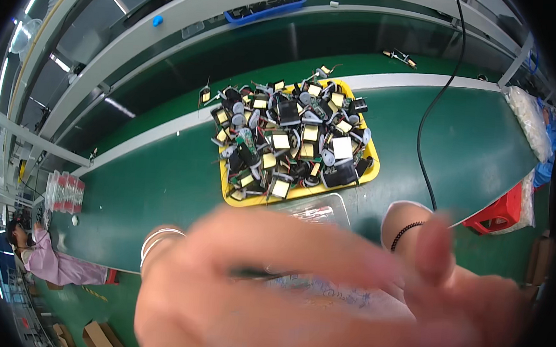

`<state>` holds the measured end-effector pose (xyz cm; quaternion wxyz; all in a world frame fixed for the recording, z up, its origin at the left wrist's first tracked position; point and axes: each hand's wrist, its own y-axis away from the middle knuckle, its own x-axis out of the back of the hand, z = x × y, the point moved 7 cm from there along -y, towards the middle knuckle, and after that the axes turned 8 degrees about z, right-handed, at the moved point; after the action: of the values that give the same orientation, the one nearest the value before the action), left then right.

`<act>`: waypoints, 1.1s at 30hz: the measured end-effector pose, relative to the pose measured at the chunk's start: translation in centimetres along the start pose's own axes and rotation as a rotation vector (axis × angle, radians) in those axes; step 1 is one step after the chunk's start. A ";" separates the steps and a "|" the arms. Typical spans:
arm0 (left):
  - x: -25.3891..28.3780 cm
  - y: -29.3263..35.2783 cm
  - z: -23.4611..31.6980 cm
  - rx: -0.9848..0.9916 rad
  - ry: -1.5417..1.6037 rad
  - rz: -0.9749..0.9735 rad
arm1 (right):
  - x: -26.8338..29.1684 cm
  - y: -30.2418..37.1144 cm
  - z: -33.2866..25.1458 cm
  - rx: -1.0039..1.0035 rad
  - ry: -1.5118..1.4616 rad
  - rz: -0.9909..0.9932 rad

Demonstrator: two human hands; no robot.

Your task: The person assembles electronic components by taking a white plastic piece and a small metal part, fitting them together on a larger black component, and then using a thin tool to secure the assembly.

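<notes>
My left hand (245, 286) is raised very close to the camera and blurred. Its fingers stretch to the right, with a gap between the upper finger and the lower ones. My right hand (467, 299), also blurred, meets or overlaps the left fingertips; whether anything is between them I cannot make out. Beyond the hands, a yellow tray (372, 170) is heaped with small electronic assemblies (286, 139) with black housings, grey discs, wires and pale yellow pads. A clear plastic tray (336, 209) sits in front of it, partly hidden by my left hand.
A black cable (423, 144) hangs down onto the green tabletop (144, 172). On the back ledge lies a loose assembly (401, 58). A blue tray (265, 10) stands on the upper shelf, a red stool (498, 209) at right. A person in pink (56, 258) sits far left, near stacked clear containers (65, 192).
</notes>
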<state>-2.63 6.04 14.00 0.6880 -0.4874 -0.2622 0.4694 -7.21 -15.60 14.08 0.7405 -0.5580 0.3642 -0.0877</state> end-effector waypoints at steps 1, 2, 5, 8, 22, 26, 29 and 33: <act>0.0 0.0 1.6 -0.075 0.010 0.026 | -0.5 0.3 0.3 -0.004 -0.011 -0.008; 0.0 0.1 3.2 -0.151 0.021 0.050 | -0.9 0.3 0.2 0.005 -0.019 -0.012; 0.8 0.6 4.4 -0.286 0.046 0.106 | -1.1 1.0 0.1 0.020 0.009 -0.031; 0.9 0.6 5.5 -0.413 0.072 0.130 | -1.0 0.5 -0.2 0.040 0.041 -0.045; 2.0 1.6 11.4 -1.004 0.161 0.163 | -0.8 -1.0 -1.2 0.082 -0.006 -0.034; 1.2 -0.8 9.8 -0.667 0.023 0.140 | -0.1 -1.5 0.4 0.080 -0.020 -0.007; 0.5 -1.6 7.6 -0.434 -0.126 0.126 | 0.5 -1.8 0.9 0.059 0.003 -0.002; -0.2 -0.3 10.0 -0.611 -0.303 0.085 | -0.2 -2.0 0.4 0.035 0.033 0.005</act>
<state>-10.76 10.08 18.12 0.4435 -0.6061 -0.4693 0.4645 -6.50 -15.94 16.01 0.7442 -0.5425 0.3762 -0.1016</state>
